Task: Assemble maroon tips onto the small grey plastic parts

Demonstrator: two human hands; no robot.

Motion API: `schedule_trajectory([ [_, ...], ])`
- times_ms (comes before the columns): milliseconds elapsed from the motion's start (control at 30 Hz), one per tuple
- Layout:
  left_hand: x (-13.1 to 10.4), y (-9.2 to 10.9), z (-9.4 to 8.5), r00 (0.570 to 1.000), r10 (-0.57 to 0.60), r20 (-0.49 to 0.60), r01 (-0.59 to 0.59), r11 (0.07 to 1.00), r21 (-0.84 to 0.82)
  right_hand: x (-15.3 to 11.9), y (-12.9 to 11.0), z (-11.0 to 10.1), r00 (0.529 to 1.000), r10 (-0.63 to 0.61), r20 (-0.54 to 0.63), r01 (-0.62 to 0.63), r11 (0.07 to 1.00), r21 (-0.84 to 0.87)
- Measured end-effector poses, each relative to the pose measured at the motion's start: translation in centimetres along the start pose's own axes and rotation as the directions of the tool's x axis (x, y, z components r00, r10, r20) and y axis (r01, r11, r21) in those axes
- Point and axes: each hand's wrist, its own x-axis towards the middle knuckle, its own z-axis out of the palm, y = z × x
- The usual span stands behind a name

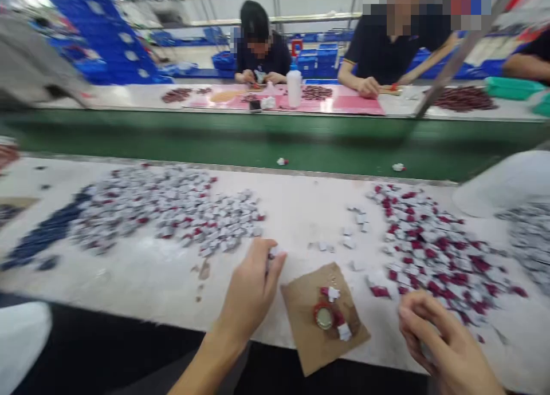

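Observation:
My left hand [251,289] is closed, with a small whitish piece [275,251] pinched between thumb and forefinger. Just right of it lies a square of brown cardboard [301,326]. On the cardboard rest a red-rimmed bottle cap [323,316] and two small maroon-and-white pieces, one above the cap [330,293] and one to its right [342,328]. Over the table's right part, my right hand [442,338] has its fingers curled together; what they hold, if anything, is hidden. A pile of maroon-and-white pieces [429,246] spreads just beyond that hand.
A wide heap of grey-white pieces [150,206] covers the left of the table, beside dark blue strips [47,232]. A white rounded object [507,183] stands at right. Beyond the green conveyor belt [215,140], co-workers sit at another table with a white bottle [294,86].

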Motion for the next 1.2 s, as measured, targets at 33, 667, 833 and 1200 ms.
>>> schedule_trajectory([
  [33,1.5,1.9,1.6,0.987,0.115,0.116,-0.111,0.993,-0.037,0.6,-0.5,-0.1,0.999,-0.021,-0.032,0.021,1.000,0.010],
  [667,15.2,10.1,12.3,0.758,0.584,0.290,-0.567,0.810,-0.149,12.2,-3.5,-2.4,0.785,-0.605,-0.134,0.349,0.610,-0.711],
  [833,23.0,1.8,10.0,0.990,0.135,0.044,-0.140,0.980,0.141,14.9,-3.6,-2.5,0.744,-0.668,0.000,0.435,0.485,-0.759],
  [1200,28.4,-7.2,5.8,0.988,-0.151,0.030,0.147,0.982,0.117,16.4,-6.1,-0.4,0.775,-0.601,0.194,0.440,0.292,-0.849],
])
